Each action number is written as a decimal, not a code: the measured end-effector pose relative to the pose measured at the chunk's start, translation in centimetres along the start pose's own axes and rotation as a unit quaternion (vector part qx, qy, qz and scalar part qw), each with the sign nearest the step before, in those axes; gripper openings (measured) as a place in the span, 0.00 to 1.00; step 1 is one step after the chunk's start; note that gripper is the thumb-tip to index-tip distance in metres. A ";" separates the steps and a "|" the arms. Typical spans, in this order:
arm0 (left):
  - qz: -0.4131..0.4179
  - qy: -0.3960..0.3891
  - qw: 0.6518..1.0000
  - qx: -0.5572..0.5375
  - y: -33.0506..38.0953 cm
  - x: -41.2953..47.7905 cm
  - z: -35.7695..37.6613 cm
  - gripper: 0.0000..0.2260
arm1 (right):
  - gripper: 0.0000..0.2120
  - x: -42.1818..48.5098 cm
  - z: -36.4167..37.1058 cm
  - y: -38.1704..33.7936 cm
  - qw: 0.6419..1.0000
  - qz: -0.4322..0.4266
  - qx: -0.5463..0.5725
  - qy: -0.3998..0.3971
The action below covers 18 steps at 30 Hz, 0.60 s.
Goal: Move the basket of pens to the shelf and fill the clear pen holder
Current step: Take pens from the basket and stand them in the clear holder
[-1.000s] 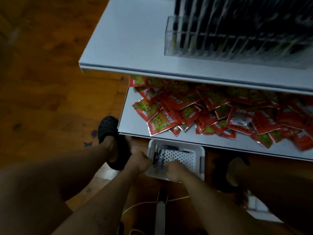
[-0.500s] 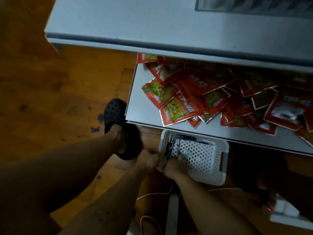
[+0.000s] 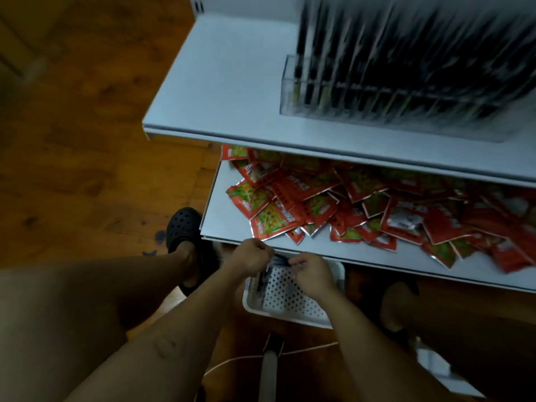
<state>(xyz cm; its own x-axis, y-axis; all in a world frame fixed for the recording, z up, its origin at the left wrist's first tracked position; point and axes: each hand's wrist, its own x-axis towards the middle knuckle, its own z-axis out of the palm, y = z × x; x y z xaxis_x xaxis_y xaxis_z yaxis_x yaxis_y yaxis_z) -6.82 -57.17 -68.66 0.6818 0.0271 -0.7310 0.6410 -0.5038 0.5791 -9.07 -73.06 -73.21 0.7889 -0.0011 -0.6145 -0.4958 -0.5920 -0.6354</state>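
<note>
Head: left hand (image 3: 251, 256), right hand (image 3: 312, 274) pinch pens (image 3: 279, 259) over basket (image 3: 338, 275).

The upper shelf (image 3: 232, 82) is bare on its left, open room beside the clear pen holder (image 3: 290, 94), which is crowded with blurred standing pens (image 3: 377, 68). The lower shelf (image 3: 319, 248) is heaped with red packets (image 3: 348, 204), leaving only a bare strip along its front and left edges, and the upper shelf overhangs its back. On the floor the white basket (image 3: 338, 274) is open from above but hemmed in: shelf edge at its far end, black clog (image 3: 182, 224) and leg at left, a pale tube (image 3: 268, 369) nearer. The left hand (image 3: 252, 256) and right hand (image 3: 313, 275) pinch dark pens (image 3: 278, 260) just under that edge.
</note>
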 end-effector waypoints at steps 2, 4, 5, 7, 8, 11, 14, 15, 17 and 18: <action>0.044 0.001 0.999 0.026 2.3 -1.7 -0.9 0.07 | 0.12 -1.6 -2.6 -1.6 1.000 -0.026 0.010 -0.008; 0.091 0.003 0.994 0.062 4.5 -3.5 -2.0 0.07 | 0.12 -3.4 -5.2 -3.6 0.999 -0.044 0.021 -0.013; 0.115 0.008 0.990 0.082 5.7 -4.6 -2.6 0.07 | 0.11 -4.6 -6.6 -4.7 0.998 -0.055 0.026 -0.013; 0.146 0.021 0.981 0.126 7.5 -5.8 -3.8 0.07 | 0.10 -6.3 -8.9 -6.6 0.997 -0.075 0.021 -0.012; 0.162 0.033 0.975 0.146 8.4 -6.6 -4.4 0.08 | 0.10 -7.3 -10.1 -7.5 0.996 -0.091 0.007 -0.004; 0.210 0.079 0.958 0.181 10.8 -9.1 -6.1 0.09 | 0.08 -10.4 -13.5 -10.3 0.986 -0.141 -0.081 0.020; 0.257 0.132 0.939 0.186 13.2 -11.8 -7.5 0.11 | 0.07 -13.2 -16.9 -13.7 0.961 -0.193 -0.188 0.059; 0.274 0.146 0.934 0.176 14.0 -12.5 -7.9 0.11 | 0.06 -13.9 -17.9 -14.7 0.957 -0.207 -0.192 0.068; 0.299 0.174 0.927 0.145 15.4 -13.6 -8.6 0.10 | 0.05 -15.1 -19.6 -16.4 0.950 -0.241 -0.177 0.092; 0.310 0.191 0.923 0.124 16.0 -14.0 -8.8 0.09 | 0.05 -15.3 -20.2 -17.1 0.945 -0.259 -0.166 0.109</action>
<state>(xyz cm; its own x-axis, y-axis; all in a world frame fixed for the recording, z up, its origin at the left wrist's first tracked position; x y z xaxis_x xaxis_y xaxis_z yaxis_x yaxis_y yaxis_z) -2.98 -57.95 -46.02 0.9955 -0.0542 -0.0776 0.0168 -0.7056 0.7084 -5.35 -79.21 -43.45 0.9688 0.2125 -0.1273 0.0893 -0.7791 -0.6205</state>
